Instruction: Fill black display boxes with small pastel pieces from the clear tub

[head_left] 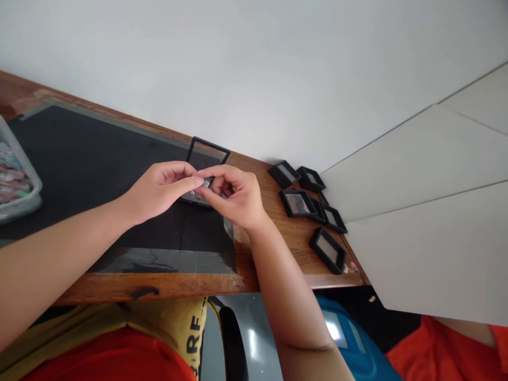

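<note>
My left hand (164, 190) and my right hand (238, 198) meet over an open black display case (194, 199) on the black mat. The case's framed clear lid (207, 153) stands raised behind them. Fingers of both hands are closed in a pinch, with the tips touching or nearly so. Small shiny multicoloured bits (206, 183) show by the fingertips; whether they are held or lie in the case I cannot tell. The fingers cover much of the case.
A clear plastic tub (29, 198) of small colourful pieces stands at the left. Several black framed cases (297, 203) lie on the wooden table (273, 233) to the right, near the white partition (420, 211). A person's red sleeve (432, 352) shows at lower right.
</note>
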A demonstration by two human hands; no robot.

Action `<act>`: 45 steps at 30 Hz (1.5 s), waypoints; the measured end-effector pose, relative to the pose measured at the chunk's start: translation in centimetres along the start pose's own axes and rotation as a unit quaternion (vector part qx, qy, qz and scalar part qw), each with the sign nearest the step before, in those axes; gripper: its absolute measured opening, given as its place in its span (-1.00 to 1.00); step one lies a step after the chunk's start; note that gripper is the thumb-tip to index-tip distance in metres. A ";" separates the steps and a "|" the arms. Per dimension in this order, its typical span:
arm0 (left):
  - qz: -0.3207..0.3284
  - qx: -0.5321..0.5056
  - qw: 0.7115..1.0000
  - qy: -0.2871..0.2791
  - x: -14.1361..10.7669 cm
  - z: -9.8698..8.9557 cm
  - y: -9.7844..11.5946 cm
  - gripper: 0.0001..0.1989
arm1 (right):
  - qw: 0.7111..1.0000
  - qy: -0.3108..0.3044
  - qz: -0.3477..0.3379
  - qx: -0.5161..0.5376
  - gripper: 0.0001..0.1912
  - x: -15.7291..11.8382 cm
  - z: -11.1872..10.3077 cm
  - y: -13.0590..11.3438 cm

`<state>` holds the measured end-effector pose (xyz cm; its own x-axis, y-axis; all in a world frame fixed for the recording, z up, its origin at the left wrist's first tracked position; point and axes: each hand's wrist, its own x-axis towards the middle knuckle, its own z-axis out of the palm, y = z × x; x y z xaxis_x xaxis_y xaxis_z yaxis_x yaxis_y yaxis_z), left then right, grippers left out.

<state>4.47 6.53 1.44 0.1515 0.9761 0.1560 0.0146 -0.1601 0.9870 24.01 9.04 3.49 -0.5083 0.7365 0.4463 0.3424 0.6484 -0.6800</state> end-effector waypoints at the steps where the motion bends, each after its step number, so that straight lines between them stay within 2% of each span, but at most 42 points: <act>1: -0.001 0.004 1.000 0.001 0.0 0.0 0.0 -0.78 | 1.000 -0.002 0.001 -0.006 -0.76 0.0 0.0 0.0; 8: -0.014 -0.057 0.998 -0.006 0.1 0.1 -0.3 -0.81 | 1.000 0.010 0.002 -0.029 -0.78 0.0 -0.1 -0.2; 12: -0.037 -0.090 0.995 -0.010 0.1 0.2 -0.4 -0.75 | 0.999 0.020 0.001 -0.033 -0.80 0.0 0.0 -0.1; 20: -0.043 -0.070 0.995 0.057 0.2 0.1 -0.4 -0.57 | 0.999 0.010 0.033 0.012 -0.78 0.2 0.1 0.6; 24: -0.038 -0.045 0.996 0.069 0.3 0.0 -0.5 -0.52 | 0.998 -0.005 0.046 0.035 -0.79 0.1 0.2 0.8; 29: -0.026 -0.060 0.996 0.060 0.3 0.0 -0.3 -0.54 | 0.998 -0.022 0.019 0.053 -0.78 0.2 0.0 0.7; 37: -0.022 -0.038 0.999 0.032 0.0 0.1 -0.2 -0.41 | 0.996 -0.043 0.039 0.061 -0.69 0.1 0.2 0.7; 41: -0.013 -0.041 0.998 0.042 0.2 0.1 -0.4 -0.44 | 0.997 -0.028 0.056 0.044 -0.67 0.3 -0.7 0.8; 43: -0.007 -0.028 0.998 0.064 0.4 -0.1 -0.6 -0.48 | 0.996 -0.014 0.086 0.004 -0.66 0.4 -1.6 1.1; 45: 0.000 -0.008 0.997 0.081 0.4 -0.3 -0.7 -0.48 | 0.990 -0.024 0.123 -0.058 -0.69 0.6 -2.5 1.5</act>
<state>4.21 7.11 0.81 -0.0092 0.9872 0.1590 -0.0019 -0.1591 0.9873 26.23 10.99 4.20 -0.4349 0.8664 0.2454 0.5478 0.4708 -0.6916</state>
